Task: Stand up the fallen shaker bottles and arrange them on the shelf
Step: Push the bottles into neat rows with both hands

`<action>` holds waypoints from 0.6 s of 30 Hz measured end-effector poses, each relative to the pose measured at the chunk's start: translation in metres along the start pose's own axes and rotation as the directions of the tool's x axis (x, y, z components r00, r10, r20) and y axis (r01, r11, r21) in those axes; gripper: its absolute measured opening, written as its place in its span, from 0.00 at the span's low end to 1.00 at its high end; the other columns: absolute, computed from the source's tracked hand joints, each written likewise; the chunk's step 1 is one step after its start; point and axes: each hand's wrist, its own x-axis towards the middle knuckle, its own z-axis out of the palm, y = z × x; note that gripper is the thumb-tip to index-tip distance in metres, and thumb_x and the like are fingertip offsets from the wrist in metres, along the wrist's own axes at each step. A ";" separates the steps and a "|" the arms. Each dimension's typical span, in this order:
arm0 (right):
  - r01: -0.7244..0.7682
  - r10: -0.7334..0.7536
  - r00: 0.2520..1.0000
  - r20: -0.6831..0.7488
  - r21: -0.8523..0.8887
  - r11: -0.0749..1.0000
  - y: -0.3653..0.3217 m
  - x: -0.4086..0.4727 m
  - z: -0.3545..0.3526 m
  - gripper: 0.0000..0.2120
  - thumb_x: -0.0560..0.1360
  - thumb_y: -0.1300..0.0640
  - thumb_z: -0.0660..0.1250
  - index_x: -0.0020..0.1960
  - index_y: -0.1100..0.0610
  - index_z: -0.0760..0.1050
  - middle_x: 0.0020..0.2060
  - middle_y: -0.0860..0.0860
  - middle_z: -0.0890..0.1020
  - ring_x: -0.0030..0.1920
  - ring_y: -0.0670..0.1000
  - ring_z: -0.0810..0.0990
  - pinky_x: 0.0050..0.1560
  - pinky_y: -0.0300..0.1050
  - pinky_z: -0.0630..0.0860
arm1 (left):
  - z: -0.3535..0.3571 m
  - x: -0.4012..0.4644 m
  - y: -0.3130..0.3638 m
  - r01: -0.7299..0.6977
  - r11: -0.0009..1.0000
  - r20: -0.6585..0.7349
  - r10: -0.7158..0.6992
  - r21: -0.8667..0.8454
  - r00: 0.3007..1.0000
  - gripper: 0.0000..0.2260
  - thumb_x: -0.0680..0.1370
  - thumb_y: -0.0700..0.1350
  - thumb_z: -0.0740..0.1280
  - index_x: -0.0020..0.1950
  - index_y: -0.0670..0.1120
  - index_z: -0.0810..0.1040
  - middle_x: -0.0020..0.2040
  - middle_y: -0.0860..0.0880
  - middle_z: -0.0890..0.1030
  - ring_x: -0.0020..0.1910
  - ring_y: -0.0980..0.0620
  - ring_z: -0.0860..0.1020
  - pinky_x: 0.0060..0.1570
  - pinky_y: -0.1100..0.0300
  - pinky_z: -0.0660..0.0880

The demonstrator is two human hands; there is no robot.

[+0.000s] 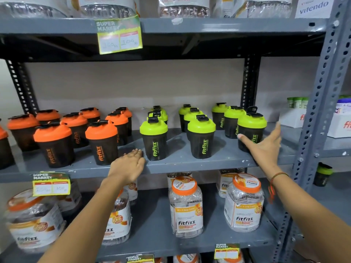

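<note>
Several black shaker bottles stand upright on the grey middle shelf point(180, 164). Orange-lidded ones point(101, 141) fill the left half, green-lidded ones point(154, 137) the right half. My left hand point(129, 164) lies flat and open at the shelf's front edge, between the front orange bottle and a green bottle, touching neither. My right hand point(266, 147) is open with fingers spread, right in front of the rightmost green-lidded bottle point(251, 130), not gripping it. No bottle lies on its side.
Clear fitfizz jars point(186, 205) with orange lids stand on the shelf below. Price tags point(119, 35) hang from the shelf edges. A perforated grey upright point(319, 111) borders the right side; beyond it stand white boxes point(292, 116) and one more green-lidded shaker point(323, 174).
</note>
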 end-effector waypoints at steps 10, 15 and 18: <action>0.412 -0.371 0.900 -0.227 0.166 0.896 -0.131 -0.072 0.011 0.35 0.73 0.49 0.71 0.75 0.59 0.62 0.71 0.58 0.67 0.72 0.57 0.64 0.73 0.53 0.61 | -0.029 -0.058 -0.015 -0.086 0.912 -0.495 -0.137 -0.401 0.858 0.18 0.80 0.54 0.55 0.65 0.51 0.76 0.65 0.52 0.79 0.62 0.48 0.77 0.56 0.54 0.74; 0.510 -0.488 0.860 -0.149 0.220 0.832 -0.212 -0.151 0.054 0.28 0.73 0.56 0.72 0.70 0.63 0.68 0.65 0.60 0.72 0.68 0.59 0.69 0.70 0.54 0.64 | -0.072 -0.090 -0.075 -0.285 0.899 -0.745 -0.065 -0.333 0.664 0.13 0.80 0.52 0.59 0.60 0.52 0.78 0.55 0.54 0.82 0.54 0.56 0.78 0.52 0.60 0.74; 0.515 -0.520 0.850 -0.081 0.330 0.791 -0.256 -0.211 0.088 0.26 0.72 0.59 0.73 0.68 0.61 0.71 0.62 0.57 0.74 0.64 0.57 0.72 0.65 0.56 0.70 | -0.087 -0.100 -0.133 -0.231 0.930 -0.822 -0.113 -0.285 0.558 0.10 0.78 0.49 0.62 0.59 0.50 0.76 0.50 0.50 0.78 0.50 0.50 0.74 0.50 0.59 0.70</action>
